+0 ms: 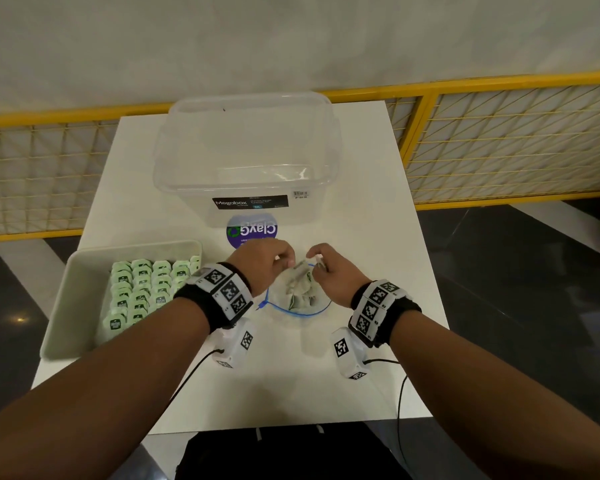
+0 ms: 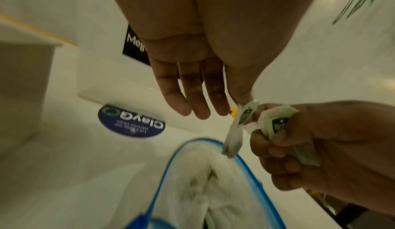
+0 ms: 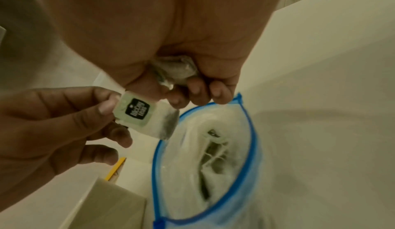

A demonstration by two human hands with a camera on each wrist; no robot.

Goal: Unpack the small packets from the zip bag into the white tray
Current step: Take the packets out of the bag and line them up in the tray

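An open zip bag (image 1: 291,311) with a blue rim lies mid-table, holding more small packets (image 3: 213,149). My left hand (image 1: 288,263) pinches one pale green packet (image 3: 138,109) between thumb and forefinger just above the bag's mouth, its other fingers straight (image 2: 196,97). My right hand (image 1: 316,265) is beside it, with curled fingers (image 3: 194,90) gripping a bunch of packets (image 3: 173,72). One of these shows a dark label (image 2: 278,122). The white tray (image 1: 80,271) stands to the left, with rows of green packets (image 1: 142,289) in it.
A clear Megabox tub (image 1: 246,161) stands behind the bag, with a round blue ClayGo sticker (image 1: 252,232) on the white table (image 1: 378,237) in front of it. A yellow mesh fence (image 1: 499,140) runs behind the table. Thin black cables (image 1: 400,393) trail from my wrists.
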